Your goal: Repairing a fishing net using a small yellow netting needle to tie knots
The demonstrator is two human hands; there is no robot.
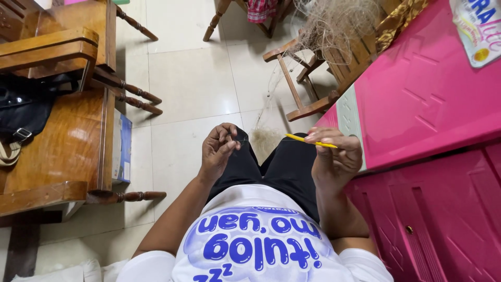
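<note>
The left hand [219, 149] is raised over the lap with its fingers curled in and the fingertips pinched together on a very thin line [241, 140], a grip that would keep so fine a strand taut and under control. The right hand [334, 154] sits level with it and apart, clenched around a slim yellow netting needle [308, 140] whose pointed end aims back toward the left hand, so that the tool and the pinched strand face each other across the gap between the two hands.

Beyond the hands, pale fishing net [334, 23] is heaped over a wooden chair [313, 68], and loose strands trail down from it toward the hands and pool on the tiled floor [193, 78] just past the knees; draped that way, the net hangs free and feeds toward the lap.

Close beside the right hand stands a pink plastic cabinet [428, 99], with a printed packet [477, 31] lying on its top at the far end. Well out from the left hand is a wooden armchair [57, 141] holding a black bag [26, 109], and a flat blue box [123, 149] leans against its side.
</note>
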